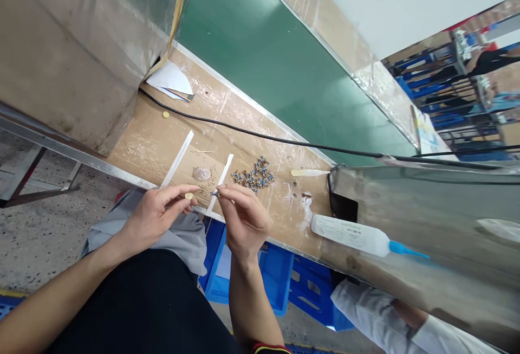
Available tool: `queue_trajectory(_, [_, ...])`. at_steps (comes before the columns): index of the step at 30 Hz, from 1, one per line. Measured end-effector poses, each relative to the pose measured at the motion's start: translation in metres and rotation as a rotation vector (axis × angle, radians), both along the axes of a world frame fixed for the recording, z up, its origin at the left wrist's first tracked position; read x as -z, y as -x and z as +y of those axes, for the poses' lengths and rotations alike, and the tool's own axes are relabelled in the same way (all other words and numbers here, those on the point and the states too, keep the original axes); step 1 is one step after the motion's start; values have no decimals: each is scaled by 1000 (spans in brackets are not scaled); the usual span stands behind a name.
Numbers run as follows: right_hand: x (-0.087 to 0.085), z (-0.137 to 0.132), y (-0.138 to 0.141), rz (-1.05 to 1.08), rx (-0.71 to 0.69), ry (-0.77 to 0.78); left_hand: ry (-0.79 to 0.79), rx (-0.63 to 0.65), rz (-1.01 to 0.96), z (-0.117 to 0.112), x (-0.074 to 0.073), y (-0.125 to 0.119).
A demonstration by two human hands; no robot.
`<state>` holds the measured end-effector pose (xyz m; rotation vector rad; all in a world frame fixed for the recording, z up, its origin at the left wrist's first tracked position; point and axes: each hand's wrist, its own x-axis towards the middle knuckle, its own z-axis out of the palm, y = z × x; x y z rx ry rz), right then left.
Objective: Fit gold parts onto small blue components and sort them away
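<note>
My left hand [156,210] is closed, pinching a small round yellowish disc [189,195] between thumb and fingers. Close to its right, my right hand [246,216] has thumb and forefinger shut on a small blue and metallic piece [214,193], too small to name. Both hands hover over the near edge of the brown worktable [284,202]. Beyond the right hand lies a loose pile of similar small blue and brass-coloured pieces [255,175]. Between two white strips, a clear lump [201,174] sits among tiny scattered bits on the table.
A black cable [244,133] crosses the table in front of a green panel [264,56]. At right lie a white bottle with a blue nozzle [351,235] and a pale flat stick [309,173]. Another yellowish disc [165,114] rests farther left. Blue crates [276,278] stand below.
</note>
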<state>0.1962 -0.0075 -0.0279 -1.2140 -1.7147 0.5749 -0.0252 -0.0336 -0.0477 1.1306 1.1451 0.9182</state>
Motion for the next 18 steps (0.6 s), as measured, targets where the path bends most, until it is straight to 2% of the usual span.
queue_trajectory(4, [-5, -10, 11, 11, -60, -34, -65, 20, 56, -3, -12, -2])
queue_trajectory(10, [-4, -14, 18, 31, -100, -25, -72, 26, 54, -9, -15, -4])
queue_trajectory(18, [-2, -15, 15, 0, -23, -33, -34, -9, 45, -5, -18, -3])
